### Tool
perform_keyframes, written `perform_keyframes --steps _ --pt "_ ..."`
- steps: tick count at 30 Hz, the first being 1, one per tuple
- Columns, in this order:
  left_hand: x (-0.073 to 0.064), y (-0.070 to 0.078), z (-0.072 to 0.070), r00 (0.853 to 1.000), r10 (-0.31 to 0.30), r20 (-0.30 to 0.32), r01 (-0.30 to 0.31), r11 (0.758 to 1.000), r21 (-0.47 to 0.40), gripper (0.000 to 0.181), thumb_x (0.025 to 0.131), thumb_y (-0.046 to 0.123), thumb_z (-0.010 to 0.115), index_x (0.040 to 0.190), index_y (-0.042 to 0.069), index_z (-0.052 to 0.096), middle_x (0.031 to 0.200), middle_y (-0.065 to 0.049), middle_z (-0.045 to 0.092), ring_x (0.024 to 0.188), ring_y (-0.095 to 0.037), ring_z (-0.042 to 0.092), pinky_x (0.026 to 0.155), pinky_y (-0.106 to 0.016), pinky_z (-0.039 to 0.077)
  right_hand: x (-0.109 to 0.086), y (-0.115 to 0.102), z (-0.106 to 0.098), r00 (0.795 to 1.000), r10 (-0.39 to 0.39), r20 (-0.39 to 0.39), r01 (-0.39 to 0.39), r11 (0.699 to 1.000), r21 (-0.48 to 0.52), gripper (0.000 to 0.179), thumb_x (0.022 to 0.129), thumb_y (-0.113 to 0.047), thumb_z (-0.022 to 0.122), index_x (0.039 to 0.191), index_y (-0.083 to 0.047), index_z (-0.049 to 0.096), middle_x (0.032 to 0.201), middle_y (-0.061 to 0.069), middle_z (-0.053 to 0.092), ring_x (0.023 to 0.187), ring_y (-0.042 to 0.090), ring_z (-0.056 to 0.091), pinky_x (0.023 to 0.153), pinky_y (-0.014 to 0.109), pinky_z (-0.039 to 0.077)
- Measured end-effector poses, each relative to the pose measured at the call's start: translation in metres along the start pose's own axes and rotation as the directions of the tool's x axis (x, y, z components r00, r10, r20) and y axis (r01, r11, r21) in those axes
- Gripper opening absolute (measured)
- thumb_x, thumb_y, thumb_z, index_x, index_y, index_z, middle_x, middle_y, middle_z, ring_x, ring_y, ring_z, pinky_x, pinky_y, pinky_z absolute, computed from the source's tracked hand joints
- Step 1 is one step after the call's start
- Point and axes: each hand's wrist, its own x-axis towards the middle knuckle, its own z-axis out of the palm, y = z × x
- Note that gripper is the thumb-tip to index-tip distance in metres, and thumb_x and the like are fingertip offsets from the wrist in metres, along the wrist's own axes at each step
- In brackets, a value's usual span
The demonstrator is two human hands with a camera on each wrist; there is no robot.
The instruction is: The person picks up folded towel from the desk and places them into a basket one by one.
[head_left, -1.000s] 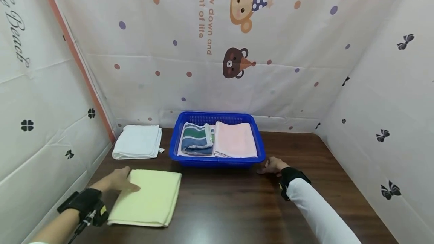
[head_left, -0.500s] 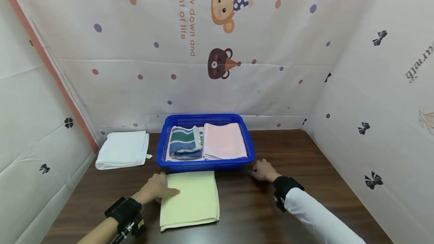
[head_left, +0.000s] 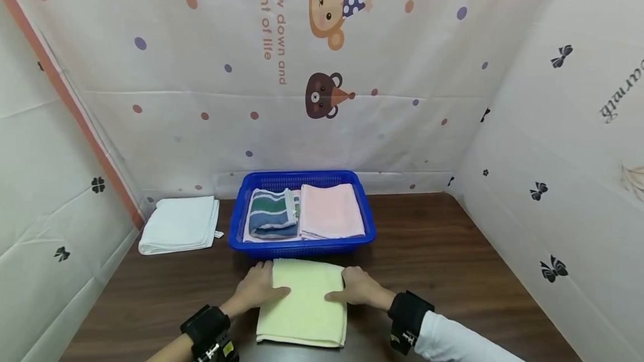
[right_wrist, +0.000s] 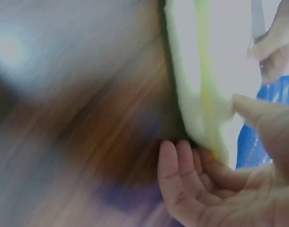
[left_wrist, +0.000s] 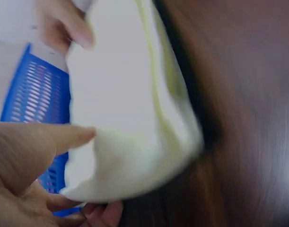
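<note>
A folded pale yellow towel [head_left: 304, 303] lies in front of the blue basket, held at both sides. My left hand [head_left: 257, 286] grips its left edge, thumb on top and fingers underneath, as the left wrist view shows. On the opposite edge my right hand [head_left: 359, 288] pinches the towel the same way; in the right wrist view its fingers [right_wrist: 184, 165] curl below the cloth. The blue basket [head_left: 302, 249] contains a striped green and blue towel [head_left: 273, 214] on the left and a folded pink towel [head_left: 333, 211] on the right.
A folded white towel [head_left: 180, 225] with a small tag lies left of the basket on the dark wooden table [head_left: 427, 250]. Printed white sheets [head_left: 201, 71] hang behind the table and along both sides.
The yellow towel has moved right with my left hand, to just in front of the basket. My right hand has come from beside the basket and taken hold of the towel's right edge.
</note>
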Motion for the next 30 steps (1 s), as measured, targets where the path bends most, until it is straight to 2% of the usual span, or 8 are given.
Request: perform_keyframes --steps 3,7,9,12,14,16,23,30 --pt "-0.003 0.011 0.002 0.999 -0.01 0.045 0.021 0.969 -0.245 0.068 0.088 0.023 0.078 0.136 -0.013 0.046 0.123 -0.031 0.061 0.109 -0.043 0.063 0.089 -0.054 0.055 -0.004 0.004 -0.002 0.998 0.034 -0.043 -0.033 0.999 0.03 0.036 0.086 -0.029 0.082 0.079 -0.007 0.054 0.061 -0.003 0.043 0.051 0.01 0.043 0.049 0.022 0.035" --pt "-0.009 0.008 0.006 0.98 -0.14 0.139 0.192 0.838 -0.511 0.049 0.094 0.014 0.069 0.13 -0.01 0.046 0.106 -0.021 0.064 0.088 -0.025 0.065 0.073 -0.04 0.058 -0.014 0.014 -0.012 0.997 0.074 -0.038 -0.063 0.97 0.236 0.029 0.091 -0.023 0.077 0.082 -0.005 0.057 0.063 -0.002 0.049 0.055 0.01 0.055 0.054 0.028 0.055" --pt "-0.013 0.0 0.007 0.956 -0.206 0.21 0.291 0.768 -0.57 0.046 0.095 0.015 0.067 0.127 -0.013 0.048 0.101 -0.02 0.063 0.083 -0.023 0.065 0.071 -0.037 0.06 -0.017 0.016 -0.014 0.993 0.116 0.001 -0.108 0.919 0.38 0.027 0.095 -0.023 0.073 0.093 0.0 0.059 0.071 0.003 0.057 0.063 0.013 0.063 0.061 0.035 0.062" --pt "-0.022 -0.015 0.003 0.907 -0.265 0.329 0.416 0.695 -0.587 0.043 0.098 0.019 0.064 0.122 -0.016 0.054 0.102 -0.02 0.066 0.088 -0.022 0.067 0.078 -0.037 0.063 -0.015 0.014 -0.011 0.976 0.184 0.114 -0.216 0.794 0.568 0.044 0.098 -0.027 0.07 0.122 0.007 0.057 0.102 0.016 0.068 0.08 0.024 0.074 0.073 0.042 0.065" --pt "-0.028 -0.022 0.0 0.885 -0.266 0.382 0.451 0.692 -0.564 0.038 0.1 0.021 0.062 0.116 -0.013 0.06 0.099 -0.016 0.069 0.086 -0.021 0.068 0.078 -0.037 0.063 -0.01 0.012 -0.007 0.96 0.214 0.182 -0.281 0.728 0.625 0.051 0.098 -0.031 0.07 0.128 0.009 0.057 0.114 0.02 0.067 0.088 0.028 0.075 0.076 0.041 0.065" --pt "-0.032 -0.025 -0.001 0.882 -0.254 0.398 0.453 0.693 -0.561 0.035 0.101 0.021 0.061 0.114 -0.011 0.062 0.095 -0.014 0.07 0.083 -0.02 0.069 0.076 -0.036 0.063 -0.005 0.012 -0.003 0.948 0.224 0.227 -0.319 0.69 0.65 0.05 0.097 -0.031 0.071 0.127 0.008 0.062 0.118 0.019 0.067 0.09 0.027 0.076 0.078 0.038 0.064" --pt "-0.038 -0.005 -0.006 0.909 -0.206 0.363 0.401 0.675 -0.62 0.036 0.1 0.014 0.06 0.124 -0.012 0.054 0.099 -0.015 0.068 0.085 -0.021 0.069 0.075 -0.041 0.063 -0.008 0.007 -0.006 0.978 0.153 0.139 -0.206 0.766 0.609 0.023 0.095 -0.02 0.073 0.103 0.002 0.073 0.091 0.008 0.076 0.073 0.013 0.073 0.066 0.029 0.063" --pt "-0.054 0.016 -0.056 0.937 0.084 0.339 0.207 0.649 -0.732 0.056 0.101 0.017 0.06 0.141 -0.016 0.039 0.1 -0.009 0.075 0.088 -0.02 0.073 0.077 -0.041 0.064 -0.041 -0.024 -0.061 0.996 0.069 0.06 -0.091 0.78 0.619 0.028 0.095 -0.015 0.073 0.113 0.006 0.069 0.092 0.01 0.078 0.075 0.016 0.074 0.064 0.034 0.064"
